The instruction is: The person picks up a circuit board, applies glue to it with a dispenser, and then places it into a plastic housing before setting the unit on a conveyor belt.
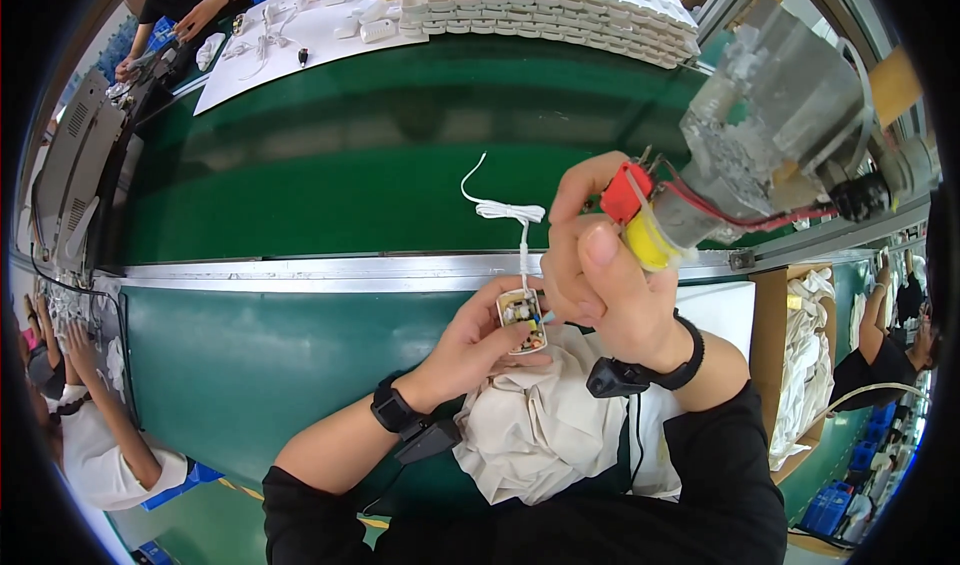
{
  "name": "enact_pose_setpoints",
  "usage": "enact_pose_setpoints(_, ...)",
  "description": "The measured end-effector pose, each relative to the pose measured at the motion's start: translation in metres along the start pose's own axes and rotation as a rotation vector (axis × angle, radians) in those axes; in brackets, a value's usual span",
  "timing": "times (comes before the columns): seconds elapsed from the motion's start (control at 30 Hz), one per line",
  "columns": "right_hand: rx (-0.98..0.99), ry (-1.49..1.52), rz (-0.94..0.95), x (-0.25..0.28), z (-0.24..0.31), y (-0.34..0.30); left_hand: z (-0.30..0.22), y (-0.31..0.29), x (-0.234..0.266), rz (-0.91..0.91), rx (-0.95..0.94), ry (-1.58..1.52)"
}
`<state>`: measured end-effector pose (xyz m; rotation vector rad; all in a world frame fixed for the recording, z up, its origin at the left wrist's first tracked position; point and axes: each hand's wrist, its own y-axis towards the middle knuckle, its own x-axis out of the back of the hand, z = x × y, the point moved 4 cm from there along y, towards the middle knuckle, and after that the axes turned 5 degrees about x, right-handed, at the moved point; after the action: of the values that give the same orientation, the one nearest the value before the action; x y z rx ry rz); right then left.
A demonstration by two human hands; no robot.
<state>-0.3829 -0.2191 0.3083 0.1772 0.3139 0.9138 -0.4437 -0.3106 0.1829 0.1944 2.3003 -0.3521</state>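
Observation:
My left hand [478,333] holds a small white plastic housing [522,323] between thumb and fingers, its open side up and a packed circuit board showing inside. From its far end a white cable [512,211], folded and tied in a bundle, runs onto the green belt. Beside the housing, my right hand [625,290] is closed around the front of a hanging dispensing gun [765,115]. That gun has a grey, residue-smeared body, a red switch [622,193] and a yellow band [648,243]. A small bluish tip shows close to the board; the right fingers hide much of the gun's front end.
Crumpled off-white cloth [540,425] lies below my hands. A metal rail [300,276] borders the green belt [330,185]. Stacked white trays [560,15] stand at the far side. A cardboard box [770,355] sits at right; co-workers are at far left and both sides.

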Motion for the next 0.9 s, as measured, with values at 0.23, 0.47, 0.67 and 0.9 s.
enact_pose_setpoints(0.23, -0.005, 0.027, 0.029, -0.008, -0.006, -0.006, -0.007, -0.002, 0.009, -0.074, -0.044, -0.151)
enact_pose_setpoints(0.47, -0.039, -0.001, 0.021, -0.007, -0.005, -0.005, -0.009, -0.004, 0.005, -0.059, -0.047, -0.155)
enact_pose_setpoints(0.67, -0.028, -0.016, 0.012, -0.006, -0.005, -0.005, -0.007, -0.002, 0.006, -0.046, -0.037, -0.18)
enact_pose_setpoints(0.9, -0.048, -0.028, 0.009, -0.011, -0.008, -0.006, -0.006, -0.001, 0.001, 0.061, 0.012, -0.323)
